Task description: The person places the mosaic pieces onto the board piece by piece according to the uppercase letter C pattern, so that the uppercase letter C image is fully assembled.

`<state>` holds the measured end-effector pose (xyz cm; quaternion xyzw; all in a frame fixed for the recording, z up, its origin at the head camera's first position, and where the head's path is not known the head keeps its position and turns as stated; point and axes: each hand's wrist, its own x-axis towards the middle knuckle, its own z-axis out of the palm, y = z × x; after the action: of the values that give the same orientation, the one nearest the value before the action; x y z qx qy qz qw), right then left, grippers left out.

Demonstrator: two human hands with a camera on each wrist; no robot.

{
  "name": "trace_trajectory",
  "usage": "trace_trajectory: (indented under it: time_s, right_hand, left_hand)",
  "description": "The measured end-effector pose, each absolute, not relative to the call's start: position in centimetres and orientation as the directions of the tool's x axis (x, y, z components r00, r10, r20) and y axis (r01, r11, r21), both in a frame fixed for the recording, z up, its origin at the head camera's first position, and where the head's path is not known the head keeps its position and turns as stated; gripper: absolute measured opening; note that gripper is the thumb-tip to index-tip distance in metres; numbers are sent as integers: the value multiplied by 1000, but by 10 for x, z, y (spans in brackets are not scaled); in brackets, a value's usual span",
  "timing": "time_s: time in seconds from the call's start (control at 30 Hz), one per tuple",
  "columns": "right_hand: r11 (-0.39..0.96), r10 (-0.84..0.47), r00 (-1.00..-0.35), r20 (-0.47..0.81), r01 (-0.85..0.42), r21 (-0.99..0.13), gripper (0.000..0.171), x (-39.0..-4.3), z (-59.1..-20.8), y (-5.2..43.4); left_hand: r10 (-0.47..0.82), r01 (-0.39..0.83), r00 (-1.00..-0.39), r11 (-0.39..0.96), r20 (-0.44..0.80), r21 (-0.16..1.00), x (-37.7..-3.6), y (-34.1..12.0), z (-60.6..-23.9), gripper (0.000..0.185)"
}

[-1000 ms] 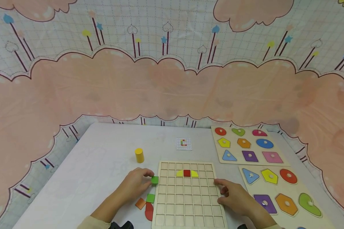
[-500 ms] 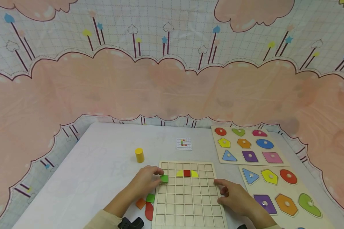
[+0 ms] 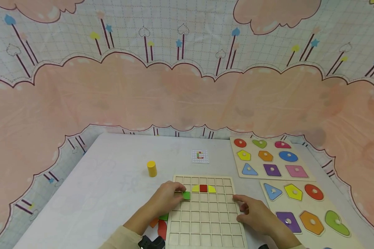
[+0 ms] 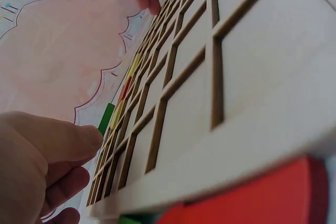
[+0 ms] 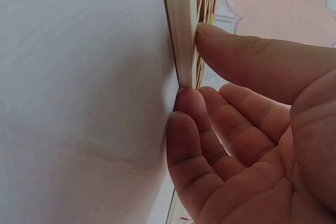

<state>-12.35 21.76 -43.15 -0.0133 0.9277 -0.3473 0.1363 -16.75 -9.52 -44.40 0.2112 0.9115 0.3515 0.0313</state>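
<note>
In the head view my left hand [image 3: 167, 197] reaches over the left part of a wooden grid board [image 3: 202, 238]. Between thumb and fingers it pinches a green square tile [image 3: 186, 195], held tilted close over the board in the left wrist view. Near the board's far side a red square tile [image 3: 203, 188] lies in a cell, flanked by a yellow quarter-round tile [image 3: 195, 188] and another yellow tile [image 3: 211, 188]. My right hand [image 3: 254, 212] holds the board's right edge, thumb on the rim and fingertips against the side.
Left of the board lie a red rounded piece [image 3: 162, 229], an orange tile [image 3: 154, 222] and a second green tile [image 3: 164, 217]. A yellow cylinder [image 3: 151, 168] and a pattern card [image 3: 200, 156] stand farther back. Knobbed shape-puzzle boards [image 3: 311, 204] cover the right side.
My left hand has carried the green tile rightward from beside the board to over its second column. The right hand has stayed at the board's edge.
</note>
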Motion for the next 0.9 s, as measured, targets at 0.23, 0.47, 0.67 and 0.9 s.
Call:
trace_trajectory:
  time_s: [0.23, 0.47, 0.67, 0.9]
  right_hand:
    - [753, -116, -960, -255, 82, -653, 61, -124, -433, 217]
    - [758, -112, -961, -254, 83, -646, 61, -124, -433, 218]
    - [759, -112, -960, -257, 85, -645, 61, -124, -433, 218]
    - [757, -116, -961, -250, 77, -649, 60, -124, -433, 218]
  left_hand:
    - [424, 382, -900, 665, 97, 642, -169, -87, -449, 19]
    - [442, 417, -888, 656, 129, 629, -168, -80, -448, 17]
    - [438, 410, -891, 658, 123, 631, -169, -75, -447, 18]
    - [438, 403, -892, 660, 111, 634, -170, -72, -448, 19]
